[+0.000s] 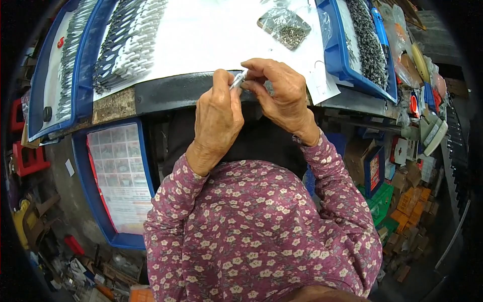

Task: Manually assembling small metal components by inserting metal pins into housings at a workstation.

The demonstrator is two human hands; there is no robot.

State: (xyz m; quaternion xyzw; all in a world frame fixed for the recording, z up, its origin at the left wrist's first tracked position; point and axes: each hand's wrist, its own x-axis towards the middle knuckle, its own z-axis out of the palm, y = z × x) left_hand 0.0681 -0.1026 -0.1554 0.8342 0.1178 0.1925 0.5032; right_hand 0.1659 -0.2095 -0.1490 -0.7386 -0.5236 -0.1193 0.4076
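A small white and metallic part (238, 79) is held up over the front edge of the table. My left hand (214, 118) is closed, pinching the part's lower end between thumb and forefinger. From the other side, the thumb and forefinger of my right hand (286, 95) close around its upper end. Fingertips cover much of the part, so its exact kind is hidden. Beyond my hands, small metal pieces (293, 36) lie heaped on a clear plastic bag. To the left are rows of black and white flat parts with oval holes (132, 43).
A blue tray (338, 63) with many small black pieces stands at the right. Another blue tray (83, 60) holds rows of metallic parts at the left. White paper (211, 35) covers the table. Below, a blue-framed tray (148, 201) leans beside me; boxes and crates fill the right floor.
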